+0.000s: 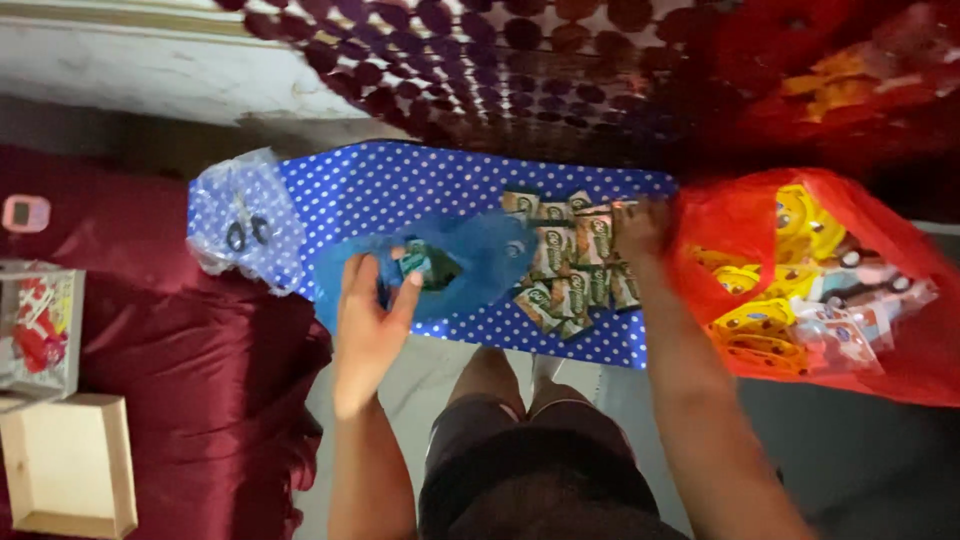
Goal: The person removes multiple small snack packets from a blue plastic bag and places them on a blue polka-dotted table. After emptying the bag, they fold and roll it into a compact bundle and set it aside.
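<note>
Your head camera, the only view, looks steeply down over your knees at the blue polka-dot worktop (420,180), close enough that both forearms run up from the frame's lower edge. It faces a beaded curtain (520,70) beyond, with a red bag (720,220) at right and maroon cloth (180,380) at left.

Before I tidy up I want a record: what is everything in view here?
Table: one, blue with white dots, centre.
Blue plastic bag: one, held open on the table.
Snack packets: a pile, green and beige, on the table; count unclear.
Scissors: one pair, dark, under clear plastic at the table's left end.
Red bag: one, holding yellow packets, right.
Wooden tray: one, pale, lower left.
Left hand: fingers holding the blue bag.
Right hand: on the snack packets.
</note>
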